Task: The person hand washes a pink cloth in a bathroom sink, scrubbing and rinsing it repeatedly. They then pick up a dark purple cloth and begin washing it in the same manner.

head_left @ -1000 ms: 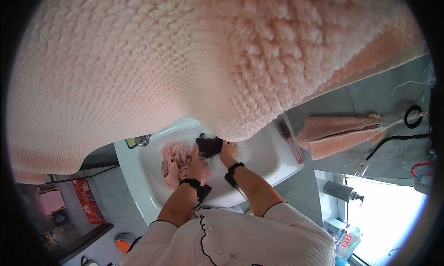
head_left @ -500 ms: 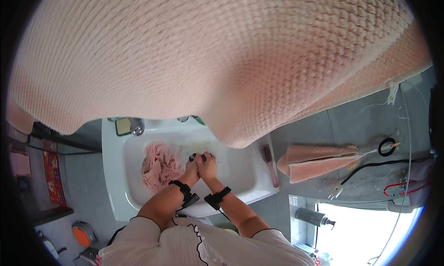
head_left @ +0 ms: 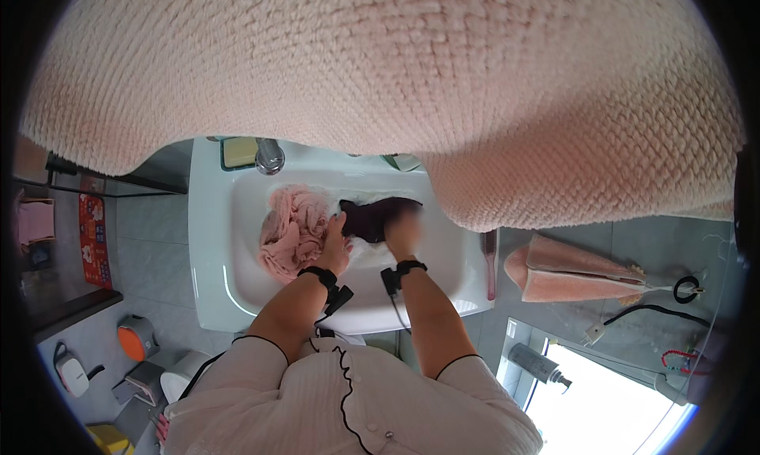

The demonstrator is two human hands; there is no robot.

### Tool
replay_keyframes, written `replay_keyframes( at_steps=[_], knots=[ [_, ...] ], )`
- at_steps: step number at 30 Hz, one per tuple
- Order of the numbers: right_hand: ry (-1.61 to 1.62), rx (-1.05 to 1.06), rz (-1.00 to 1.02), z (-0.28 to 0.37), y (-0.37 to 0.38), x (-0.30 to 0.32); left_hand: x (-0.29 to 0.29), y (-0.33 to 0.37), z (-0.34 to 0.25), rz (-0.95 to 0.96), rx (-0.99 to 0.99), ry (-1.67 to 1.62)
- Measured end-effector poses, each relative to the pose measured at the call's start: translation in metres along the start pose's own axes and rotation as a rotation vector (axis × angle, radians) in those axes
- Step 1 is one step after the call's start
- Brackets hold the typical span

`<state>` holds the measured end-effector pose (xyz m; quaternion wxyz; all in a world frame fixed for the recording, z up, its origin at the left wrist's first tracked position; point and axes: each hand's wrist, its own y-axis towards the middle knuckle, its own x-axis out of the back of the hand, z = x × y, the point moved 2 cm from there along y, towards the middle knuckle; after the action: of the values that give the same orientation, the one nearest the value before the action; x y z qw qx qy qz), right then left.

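Note:
A dark purple cloth (head_left: pixel 372 216) lies spread in the white washbasin (head_left: pixel 212 241), with a whitish, sudsy-looking patch around it. My right hand (head_left: pixel 404 232) is over the cloth's right end; motion blur hides its fingers. At the cloth's left edge is my left hand (head_left: pixel 337 248), its fingers apart and nothing gripped in them. Just left of that hand sits a crumpled heap of pink fabric (head_left: pixel 289 233). Both wrists wear black bands with small devices.
A large pink textured towel (head_left: pixel 380 67) hangs across the upper view, hiding the basin's far side. A faucet (head_left: pixel 270 157) and yellow soap in a dish (head_left: pixel 239 153) stand at the back left. A pink-handled brush (head_left: pixel 490 265) rests on the right rim, beside a hanging pink towel (head_left: pixel 570 273).
My hands were clasped together around something dark; now they are apart and the dark cloth is spread out. My right hand has moved right. The view has shifted, with the basin higher.

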<state>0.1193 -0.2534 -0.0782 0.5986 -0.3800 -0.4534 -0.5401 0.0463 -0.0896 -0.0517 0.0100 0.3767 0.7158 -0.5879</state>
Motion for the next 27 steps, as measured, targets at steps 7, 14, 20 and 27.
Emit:
replay_keyframes(
  at_steps=[7,14,20,27],
  knots=[
    [-0.137,0.092,0.376,0.017,-0.010,-0.011,0.047,0.047,0.012,-0.293,-0.061,0.229],
    [0.685,-0.215,0.408,0.040,-0.049,-0.030,0.020,0.029,0.005,0.013,-0.070,0.039],
    [0.800,-0.224,0.276,0.108,-0.046,0.120,-0.003,0.031,0.022,0.328,0.054,-0.194],
    [0.488,-0.240,0.042,0.078,-0.030,0.054,-0.015,0.043,0.046,0.305,-0.588,0.256]
  ],
)
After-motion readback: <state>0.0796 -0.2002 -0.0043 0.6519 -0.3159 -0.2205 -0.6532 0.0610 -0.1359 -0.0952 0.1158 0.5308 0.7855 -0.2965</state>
